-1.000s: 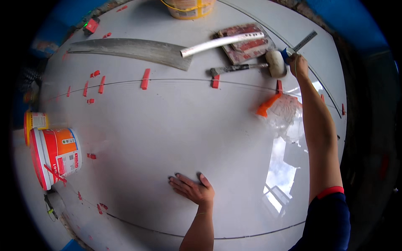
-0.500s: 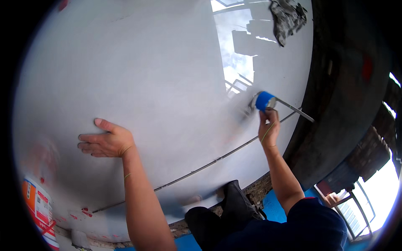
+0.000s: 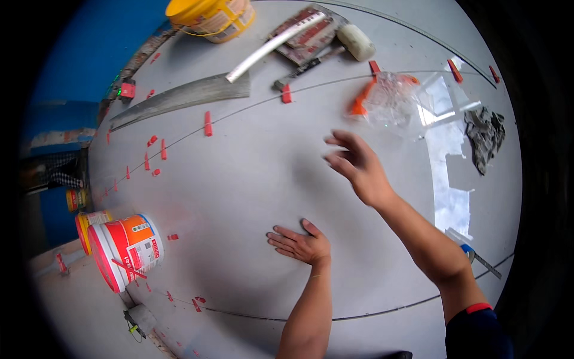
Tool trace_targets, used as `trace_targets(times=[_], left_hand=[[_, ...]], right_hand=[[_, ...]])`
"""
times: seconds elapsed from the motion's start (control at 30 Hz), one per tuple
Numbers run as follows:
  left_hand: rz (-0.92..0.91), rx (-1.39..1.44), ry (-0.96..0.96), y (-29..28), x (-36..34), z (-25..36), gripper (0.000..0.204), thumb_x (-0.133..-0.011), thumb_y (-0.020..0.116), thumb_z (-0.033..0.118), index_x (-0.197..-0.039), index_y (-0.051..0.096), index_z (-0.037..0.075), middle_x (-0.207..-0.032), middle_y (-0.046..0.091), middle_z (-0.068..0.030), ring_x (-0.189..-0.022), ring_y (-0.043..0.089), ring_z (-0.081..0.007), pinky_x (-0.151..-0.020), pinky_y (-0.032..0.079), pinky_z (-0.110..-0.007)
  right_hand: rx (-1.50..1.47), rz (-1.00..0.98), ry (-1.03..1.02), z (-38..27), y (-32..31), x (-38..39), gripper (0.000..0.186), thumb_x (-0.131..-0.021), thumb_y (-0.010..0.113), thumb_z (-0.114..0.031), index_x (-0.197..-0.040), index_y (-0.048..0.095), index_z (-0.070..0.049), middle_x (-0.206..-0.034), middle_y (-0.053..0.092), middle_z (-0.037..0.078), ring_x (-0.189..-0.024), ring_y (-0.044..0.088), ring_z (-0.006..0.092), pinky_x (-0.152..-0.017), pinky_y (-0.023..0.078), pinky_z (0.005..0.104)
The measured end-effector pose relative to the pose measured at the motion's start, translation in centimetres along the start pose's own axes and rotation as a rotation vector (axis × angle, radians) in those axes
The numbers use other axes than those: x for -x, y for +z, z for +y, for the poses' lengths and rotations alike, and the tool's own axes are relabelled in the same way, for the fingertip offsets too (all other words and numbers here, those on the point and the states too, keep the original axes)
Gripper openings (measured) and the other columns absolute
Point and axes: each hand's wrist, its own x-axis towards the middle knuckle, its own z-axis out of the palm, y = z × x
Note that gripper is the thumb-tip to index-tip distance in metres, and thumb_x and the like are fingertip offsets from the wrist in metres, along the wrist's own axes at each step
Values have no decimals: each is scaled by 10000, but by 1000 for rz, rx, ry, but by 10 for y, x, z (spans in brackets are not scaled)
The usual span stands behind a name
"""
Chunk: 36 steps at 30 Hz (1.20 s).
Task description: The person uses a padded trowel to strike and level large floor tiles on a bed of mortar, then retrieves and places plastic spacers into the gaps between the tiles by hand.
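My left hand (image 3: pixel 299 242) rests spread on the glossy pale tile surface (image 3: pixel 251 179), holding nothing. My right hand (image 3: pixel 353 158) is raised above the surface, fingers apart and slightly bent, empty and blurred. Beyond it lie a crumpled clear plastic bag (image 3: pixel 391 99) and an orange item (image 3: pixel 359 105), with a dark crumpled cloth (image 3: pixel 484 137) to the right. A blue tape roll (image 3: pixel 468 251) and a thin metal ruler (image 3: pixel 490 269) sit at lower right, partly behind my right arm. At the top are a white-headed mallet (image 3: pixel 356 42), a stained float (image 3: pixel 299 45) and a white bar (image 3: pixel 251 63).
A yellow bucket (image 3: pixel 212 18) stands at top, red-and-white buckets (image 3: pixel 128 251) at left. Red wedges (image 3: pixel 208 122) dot the joints. A long grey straightedge (image 3: pixel 179 99) and a small red device (image 3: pixel 127 90) lie upper left. A person in checked clothing (image 3: pixel 63 173) is at the far left edge.
My right hand held the blue tape roll; it has let go and moved away toward the middle. The roll now lies at lower right. My view has swung around between frames.
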Motion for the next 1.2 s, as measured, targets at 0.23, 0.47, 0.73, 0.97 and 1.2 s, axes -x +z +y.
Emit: trace_targets(times=[0.23, 0.47, 0.73, 0.97, 1.2], left_hand=[[57, -25, 37, 5, -4, -7, 869, -978, 401, 536, -1527, 151, -89, -1590, 79, -355, -1481, 77, -514, -1177, 117, -622], [-72, 31, 17, -6, -7, -8, 916, -972, 404, 549, -1549, 59, -73, -1604, -6, -339, -1499, -17, -490, -1187, 43, -616], [-25, 85, 3, -8, -7, -5, 897, -975, 433, 531, -1545, 103, -77, -1600, 59, -342, -1493, 42, -502, -1178, 88, -625], [60, 21, 64, -2, -1, -7, 854, -988, 409, 538, -1532, 184, -81, -1590, 122, -350, -1478, 122, -516, -1168, 133, -628], [93, 47, 48, 33, 8, 6, 903, -975, 345, 623, -1540, 184, -63, -1591, 134, -343, -1494, 99, -485, -1177, 114, -613]], right_hand=[[-703, -12, 287, 9, 116, -226, 779, -965, 632, -284, -1532, 207, 39, -1575, 285, 223, -1465, 300, 311, -1196, 269, 404], [-822, 238, 400, 1, 94, -312, 712, -936, 619, -517, -1341, 391, 23, -1264, 514, 202, -1183, 515, 364, -1065, 390, 512], [-551, -186, 482, -140, 2, -192, 166, -994, 558, -142, -863, 481, -75, -615, 456, -20, -406, 382, 54, -333, 342, 188], [170, 70, 733, -114, -19, 241, 304, -871, 794, -205, -788, 549, -46, -646, 547, 10, -552, 544, 90, -486, 435, 258], [828, 300, 1242, -129, -59, 536, 513, -909, 687, -503, -958, 692, 8, -703, 653, 141, -662, 621, 221, -672, 515, 386]])
